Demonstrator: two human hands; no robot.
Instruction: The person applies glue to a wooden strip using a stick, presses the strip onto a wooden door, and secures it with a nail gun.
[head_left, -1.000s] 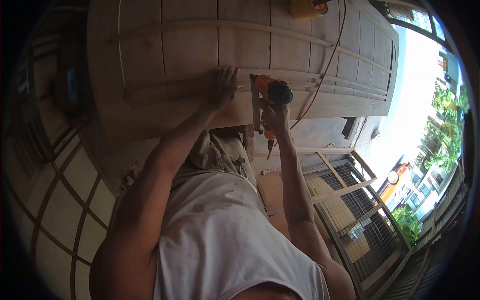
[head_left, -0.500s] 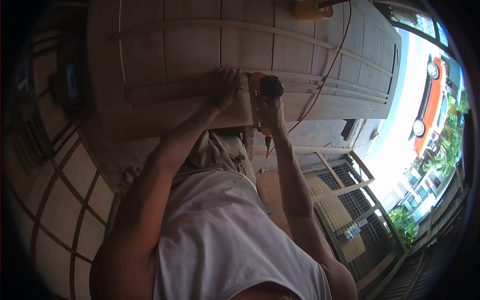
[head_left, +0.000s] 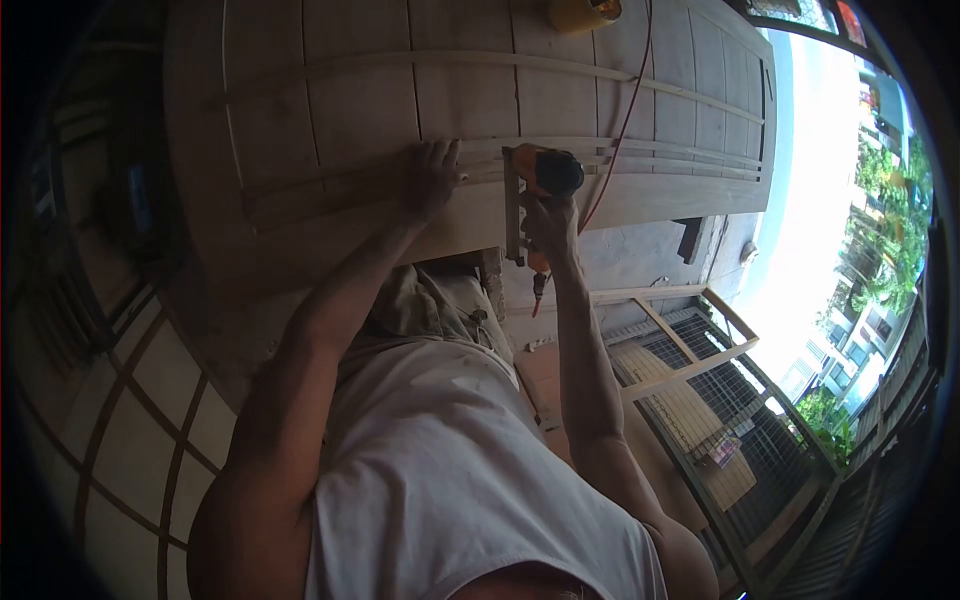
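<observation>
An orange and black air nail gun (head_left: pixel 548 172) is in my right hand (head_left: pixel 550 222), whose fingers wrap its handle. Its nose points at the thin wooden strips on a large panelled wooden door (head_left: pixel 365 100) lying in front of me. To the left, my left hand (head_left: pixel 432 180) lies on the door's near edge, fingers stretched over a thin strip (head_left: pixel 480 160). A red air hose (head_left: pixel 622 135) runs across the door, and a hose fitting (head_left: pixel 538 290) hangs below the gun's grip.
A yellow cylindrical container (head_left: pixel 583 14) stands on the door's far side. To the right are a wooden frame (head_left: pixel 690 375) and a wire mesh panel (head_left: pixel 740 420). Framed panels (head_left: pixel 140 400) stand at left. Beyond the bright opening are plants (head_left: pixel 880 230).
The view has shifted, and the red vehicle outside has nearly left it. The nail gun has moved slightly right, away from my left hand, whose fingers now lie straighter on the door.
</observation>
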